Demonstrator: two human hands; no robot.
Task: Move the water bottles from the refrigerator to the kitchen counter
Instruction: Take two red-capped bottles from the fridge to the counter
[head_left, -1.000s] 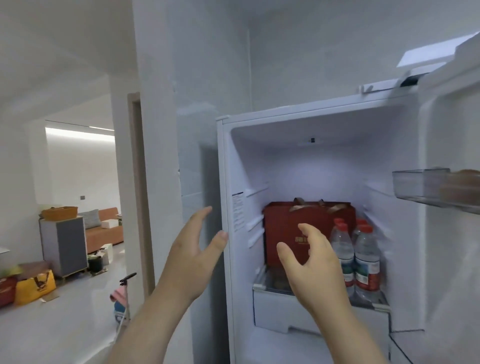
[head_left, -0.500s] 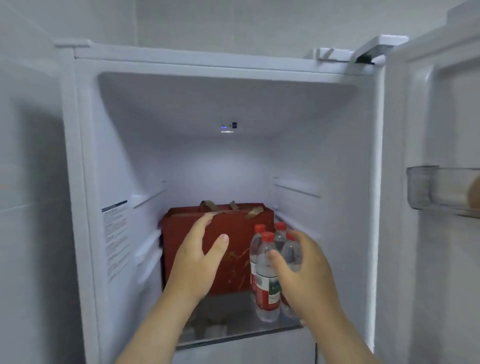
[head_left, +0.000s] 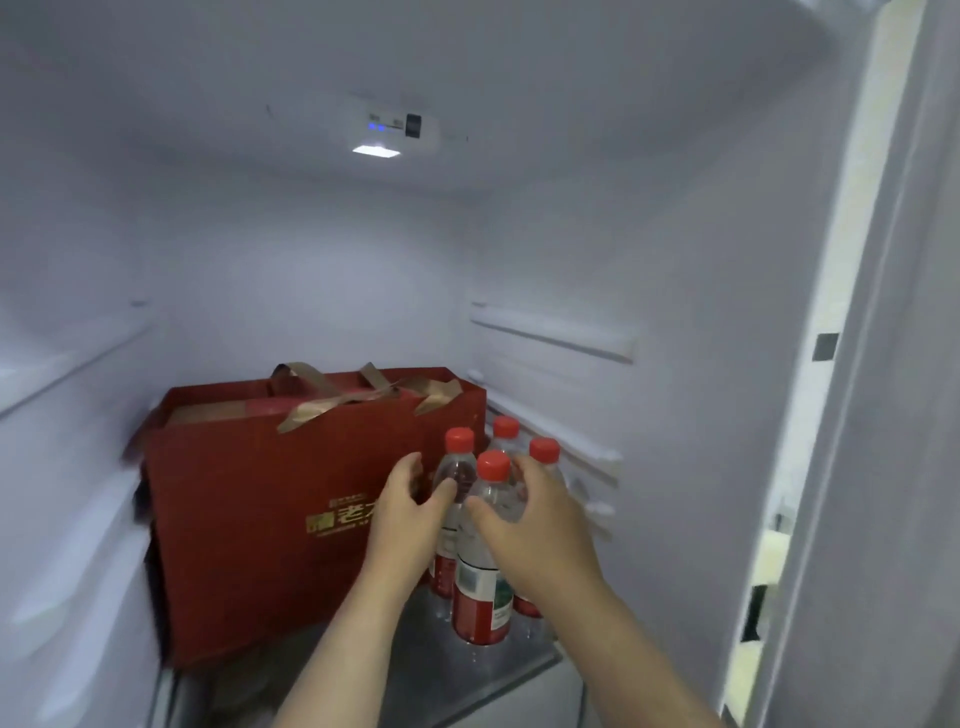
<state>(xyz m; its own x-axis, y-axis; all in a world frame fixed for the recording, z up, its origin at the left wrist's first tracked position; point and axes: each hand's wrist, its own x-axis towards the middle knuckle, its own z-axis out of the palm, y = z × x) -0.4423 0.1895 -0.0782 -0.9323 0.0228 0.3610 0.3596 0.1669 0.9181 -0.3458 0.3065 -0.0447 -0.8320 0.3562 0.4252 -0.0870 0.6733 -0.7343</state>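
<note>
Near the shelf's (head_left: 415, 654) right edge, beside a bag (head_left: 249, 493), the left hand (head_left: 408, 514) grips the rear bottle (head_left: 458, 470) and the right hand (head_left: 537, 530) the front bottle (head_left: 480, 587).

Four water bottles (head_left: 475, 587) stand clustered on the shelf (head_left: 441, 667) at its right edge, near the right wall (head_left: 649, 415). The bag (head_left: 270, 499) stands just left of them and extends toward the rear.

A dark red paper bag (head_left: 249, 499) stands upright on the shelf (head_left: 415, 670), filling its left side. Gold lettering (head_left: 340, 517) marks the front. Tan ribbon handles (head_left: 311, 413) flop over the open top, where a box shows inside. Overhead a lamp (head_left: 376, 150) glows white, with two blue dots (head_left: 377, 127) beside it.
</note>
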